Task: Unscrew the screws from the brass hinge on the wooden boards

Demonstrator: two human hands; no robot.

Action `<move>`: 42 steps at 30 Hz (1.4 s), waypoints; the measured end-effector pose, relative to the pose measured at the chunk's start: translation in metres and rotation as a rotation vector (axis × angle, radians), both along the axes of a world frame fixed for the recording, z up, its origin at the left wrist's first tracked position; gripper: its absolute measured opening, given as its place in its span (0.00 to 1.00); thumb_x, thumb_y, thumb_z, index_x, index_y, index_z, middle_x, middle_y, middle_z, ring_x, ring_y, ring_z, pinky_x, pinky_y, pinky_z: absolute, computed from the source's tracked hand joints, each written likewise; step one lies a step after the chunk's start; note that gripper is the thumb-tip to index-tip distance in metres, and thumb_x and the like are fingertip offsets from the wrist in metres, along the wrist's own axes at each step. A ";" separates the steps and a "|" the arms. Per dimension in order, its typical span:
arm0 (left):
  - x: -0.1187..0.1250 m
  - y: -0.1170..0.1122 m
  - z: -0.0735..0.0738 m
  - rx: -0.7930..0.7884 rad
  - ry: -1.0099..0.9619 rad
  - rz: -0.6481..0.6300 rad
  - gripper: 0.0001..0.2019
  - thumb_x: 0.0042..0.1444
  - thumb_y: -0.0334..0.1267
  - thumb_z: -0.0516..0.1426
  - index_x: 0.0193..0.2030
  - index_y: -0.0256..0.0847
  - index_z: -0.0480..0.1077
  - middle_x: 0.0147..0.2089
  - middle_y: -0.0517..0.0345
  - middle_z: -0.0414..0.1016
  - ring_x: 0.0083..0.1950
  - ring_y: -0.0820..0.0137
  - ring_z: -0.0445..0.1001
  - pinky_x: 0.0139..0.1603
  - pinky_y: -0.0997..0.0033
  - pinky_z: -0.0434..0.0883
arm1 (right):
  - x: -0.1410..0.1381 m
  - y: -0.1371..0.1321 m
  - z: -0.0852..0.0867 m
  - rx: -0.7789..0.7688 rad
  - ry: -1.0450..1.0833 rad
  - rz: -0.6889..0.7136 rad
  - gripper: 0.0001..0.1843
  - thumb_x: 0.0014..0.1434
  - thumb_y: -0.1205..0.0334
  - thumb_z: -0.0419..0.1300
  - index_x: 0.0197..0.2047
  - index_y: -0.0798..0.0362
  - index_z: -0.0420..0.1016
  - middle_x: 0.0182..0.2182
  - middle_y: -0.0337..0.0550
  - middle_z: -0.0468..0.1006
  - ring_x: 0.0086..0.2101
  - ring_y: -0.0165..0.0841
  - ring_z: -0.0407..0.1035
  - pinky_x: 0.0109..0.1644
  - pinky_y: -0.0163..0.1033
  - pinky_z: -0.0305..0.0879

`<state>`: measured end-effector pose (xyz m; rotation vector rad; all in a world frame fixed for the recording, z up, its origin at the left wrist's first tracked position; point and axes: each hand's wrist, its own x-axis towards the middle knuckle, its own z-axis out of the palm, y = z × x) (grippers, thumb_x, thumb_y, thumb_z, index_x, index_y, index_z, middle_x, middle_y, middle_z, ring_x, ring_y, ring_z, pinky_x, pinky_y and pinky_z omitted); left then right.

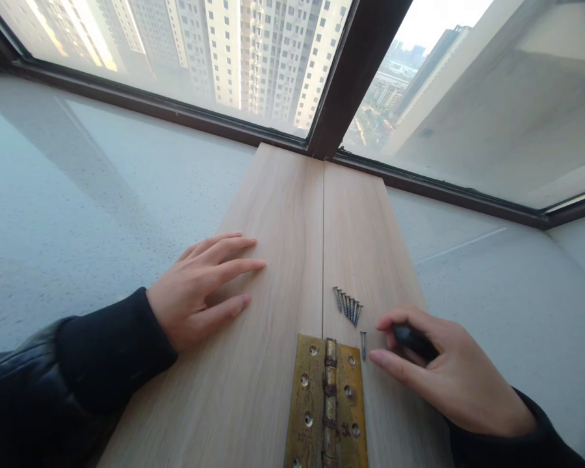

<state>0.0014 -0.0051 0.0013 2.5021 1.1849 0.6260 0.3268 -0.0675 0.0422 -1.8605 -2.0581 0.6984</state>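
Observation:
My left hand (202, 286) lies with its fingers spread on the left wooden board (273, 214), holding nothing. In my right hand (443, 370) is a black-handled tool (412, 341), held under curled fingers; most of it is hidden. The thumb and forefinger of that hand are apart, close to a single screw (363, 344) on the right wooden board (358, 227). Just beyond it, several screws (350, 307) lie side by side in a row. A worn brass hinge (305, 396) lies opened flat across the seam between the boards, its screw holes bare and its near end cut off.
Under the boards is a pale speckled sill (102, 214), showing on both sides. A dark window frame (344, 71) runs along the far edge, and the boards reach up to it. Tall buildings (258, 52) stand outside the glass.

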 end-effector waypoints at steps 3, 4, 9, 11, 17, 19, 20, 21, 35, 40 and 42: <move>0.001 0.000 0.001 -0.010 0.010 0.001 0.19 0.60 0.42 0.50 0.57 0.45 0.67 0.65 0.52 0.60 0.67 0.57 0.54 0.64 0.50 0.56 | -0.006 0.000 -0.002 0.050 -0.014 -0.057 0.15 0.54 0.47 0.60 0.26 0.50 0.71 0.19 0.35 0.71 0.21 0.31 0.66 0.27 0.37 0.63; 0.001 0.000 0.001 -0.011 0.012 0.002 0.19 0.60 0.42 0.50 0.57 0.45 0.66 0.65 0.52 0.61 0.67 0.57 0.54 0.64 0.50 0.56 | -0.009 0.001 -0.003 0.064 -0.030 -0.062 0.16 0.54 0.47 0.59 0.25 0.50 0.71 0.18 0.35 0.70 0.21 0.31 0.65 0.26 0.37 0.62; 0.003 0.001 0.001 -0.005 0.006 0.016 0.19 0.59 0.42 0.51 0.56 0.43 0.67 0.64 0.50 0.62 0.66 0.57 0.56 0.64 0.49 0.57 | -0.013 0.004 -0.009 0.113 -0.076 -0.083 0.19 0.55 0.45 0.57 0.23 0.49 0.71 0.18 0.37 0.71 0.22 0.33 0.65 0.28 0.39 0.60; 0.004 0.001 0.001 0.003 -0.010 0.016 0.19 0.59 0.42 0.51 0.55 0.42 0.68 0.63 0.49 0.63 0.66 0.57 0.57 0.63 0.49 0.58 | -0.012 0.005 -0.012 0.143 -0.098 -0.109 0.20 0.56 0.44 0.56 0.23 0.49 0.72 0.19 0.38 0.72 0.22 0.34 0.66 0.28 0.39 0.59; 0.004 0.000 -0.003 0.028 -0.090 0.034 0.16 0.59 0.40 0.51 0.52 0.40 0.69 0.60 0.48 0.67 0.65 0.59 0.59 0.63 0.49 0.60 | -0.015 0.007 -0.018 0.217 -0.156 -0.159 0.24 0.56 0.38 0.54 0.22 0.49 0.71 0.18 0.38 0.72 0.21 0.34 0.65 0.27 0.39 0.55; 0.004 -0.001 -0.005 0.045 -0.103 0.070 0.16 0.58 0.39 0.52 0.51 0.39 0.70 0.58 0.48 0.69 0.64 0.58 0.60 0.62 0.48 0.61 | -0.017 0.008 -0.019 0.242 -0.170 -0.169 0.25 0.57 0.38 0.53 0.22 0.49 0.71 0.18 0.39 0.71 0.21 0.35 0.65 0.27 0.39 0.54; 0.003 -0.001 -0.006 0.061 -0.109 0.091 0.15 0.58 0.39 0.52 0.50 0.39 0.70 0.57 0.48 0.69 0.64 0.58 0.60 0.61 0.48 0.61 | -0.018 0.008 -0.018 0.254 -0.177 -0.172 0.25 0.57 0.38 0.53 0.22 0.49 0.70 0.17 0.39 0.71 0.22 0.35 0.64 0.27 0.39 0.54; 0.003 -0.001 -0.006 0.080 -0.116 0.112 0.15 0.58 0.39 0.52 0.49 0.38 0.71 0.56 0.48 0.70 0.63 0.58 0.60 0.61 0.48 0.61 | -0.018 0.008 -0.018 0.266 -0.181 -0.173 0.25 0.57 0.38 0.52 0.21 0.50 0.70 0.17 0.39 0.71 0.21 0.35 0.64 0.27 0.39 0.53; 0.002 -0.007 0.000 0.176 -0.154 0.293 0.20 0.58 0.37 0.50 0.16 0.40 0.50 0.18 0.65 0.49 0.22 0.75 0.52 0.28 0.72 0.55 | -0.008 0.007 -0.022 0.238 -0.050 -0.088 0.19 0.55 0.45 0.55 0.23 0.50 0.72 0.19 0.39 0.74 0.22 0.35 0.68 0.29 0.40 0.61; 0.003 -0.010 -0.008 0.093 -0.129 0.364 0.22 0.59 0.41 0.48 0.20 0.41 0.39 0.21 0.66 0.38 0.21 0.77 0.42 0.24 0.72 0.45 | -0.010 0.008 -0.022 0.252 -0.085 -0.108 0.22 0.55 0.41 0.56 0.22 0.50 0.71 0.17 0.37 0.71 0.21 0.34 0.66 0.27 0.39 0.59; 0.004 -0.011 -0.007 0.048 -0.139 0.388 0.22 0.58 0.42 0.48 0.21 0.41 0.39 0.22 0.65 0.36 0.22 0.77 0.40 0.24 0.71 0.44 | -0.010 0.008 -0.023 0.263 -0.097 -0.110 0.23 0.55 0.40 0.55 0.22 0.50 0.71 0.17 0.37 0.71 0.21 0.34 0.66 0.27 0.39 0.59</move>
